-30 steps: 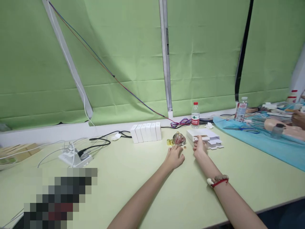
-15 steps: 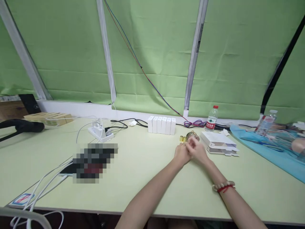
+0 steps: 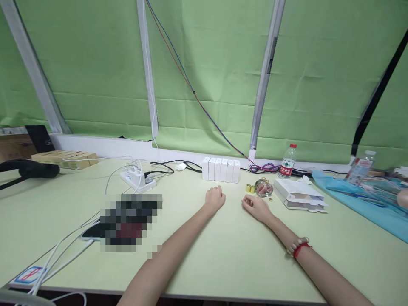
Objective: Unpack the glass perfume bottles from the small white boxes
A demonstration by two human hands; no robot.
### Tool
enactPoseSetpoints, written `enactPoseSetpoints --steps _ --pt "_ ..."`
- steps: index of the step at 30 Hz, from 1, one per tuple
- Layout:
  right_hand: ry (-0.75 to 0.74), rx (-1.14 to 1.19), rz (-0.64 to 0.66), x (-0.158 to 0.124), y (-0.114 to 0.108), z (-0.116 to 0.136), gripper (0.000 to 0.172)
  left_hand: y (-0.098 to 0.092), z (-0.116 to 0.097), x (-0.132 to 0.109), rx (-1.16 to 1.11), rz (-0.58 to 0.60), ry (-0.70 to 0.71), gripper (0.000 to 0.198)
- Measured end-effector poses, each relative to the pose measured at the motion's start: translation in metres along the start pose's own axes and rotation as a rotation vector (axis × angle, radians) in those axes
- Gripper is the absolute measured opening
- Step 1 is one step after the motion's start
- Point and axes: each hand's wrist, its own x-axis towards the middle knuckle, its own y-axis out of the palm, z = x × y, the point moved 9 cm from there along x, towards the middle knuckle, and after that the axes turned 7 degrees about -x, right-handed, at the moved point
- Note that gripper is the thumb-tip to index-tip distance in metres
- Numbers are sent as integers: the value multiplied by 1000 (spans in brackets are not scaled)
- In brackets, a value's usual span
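Note:
My left hand (image 3: pixel 215 199) rests on the table, curled into a loose fist in front of a row of small white boxes (image 3: pixel 221 171). To the right of it and apart from it, my right hand (image 3: pixel 256 208) lies on its side with fingers folded in. I see nothing held in either one. Just beyond my right hand sits a round clear container (image 3: pixel 264 189) with a gold-coloured rim and pinkish contents. Small gold-coloured cylinders (image 3: pixel 250 188) stand at its left, and a tiny gold-coloured piece (image 3: pixel 270 199) lies in front of it.
An opened white box (image 3: pixel 299 194) and a red-capped water bottle (image 3: pixel 287 162) are at the right, by a blue sheet (image 3: pixel 357 199). Towards the left are a power strip (image 3: pixel 137 180), a blurred-out dark object (image 3: pixel 130 223), white cables (image 3: pixel 60 250) and tan boxes (image 3: pixel 65 158).
My hands were together beside the round container; now they are apart, the left moved leftward and the right slightly nearer to me. The container and the tiny gold-coloured piece are uncovered.

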Motion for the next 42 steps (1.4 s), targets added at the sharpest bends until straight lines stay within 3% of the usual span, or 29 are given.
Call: enactPoseSetpoints --steps 2,4,7,10,14,28,33,42 --pt "-40 -114 16 8 8 9 8 5 -1 3 5 14 -1 24" --pt "-36 -262 -21 18 14 15 23 10 -6 3 1 29 13 24" --pt "45 -390 -193 33 13 21 49 11 -10 0 0 34 33 23" --pt "135 -447 -311 47 14 22 58 10 -11 -2 4 37 41 23" --pt "223 -450 -390 62 12 15 57 12 -10 -4 -1 43 37 21" --pt "155 -371 -429 97 21 2 51 17 -9 1 5 69 26 19" --pt "175 -246 -406 98 24 -4 62 17 -8 1 14 53 33 19" --pt "312 -151 -464 89 15 -9 52 14 -5 0 30 64 -10 19"
